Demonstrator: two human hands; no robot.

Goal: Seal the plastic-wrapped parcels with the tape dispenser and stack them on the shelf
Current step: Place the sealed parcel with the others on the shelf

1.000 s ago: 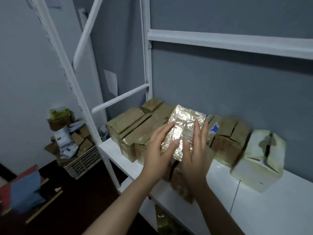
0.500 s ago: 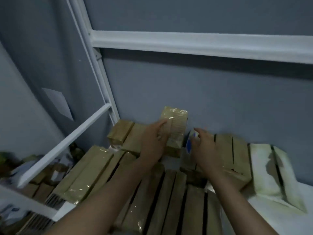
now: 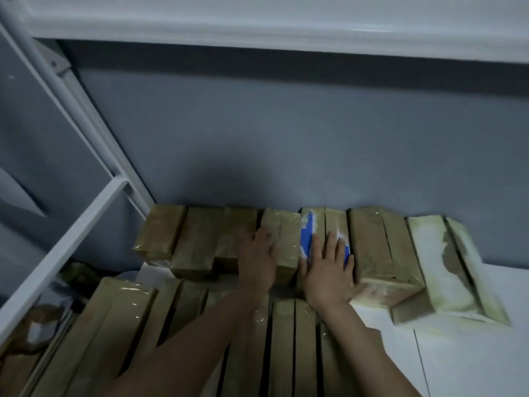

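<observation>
Several tan plastic-wrapped parcels stand in a back row against the grey wall on the white shelf. The newly placed parcel sits in that row, between its neighbours. My left hand lies flat on its left side, fingers straight. My right hand rests with spread fingers on the parcel with the blue and white label just to its right. A front row of parcels lies under my forearms. No tape dispenser is in view.
A pale, worn box leans at the right end of the row. The shelf's white upright post and a diagonal brace stand at the left, a crossbar overhead. Bare white shelf extends at lower right.
The foil-shiny parcel held in both hands a second ago now stands in the back row. Both hands have flattened onto the parcels, and the view has moved closer to the shelf.
</observation>
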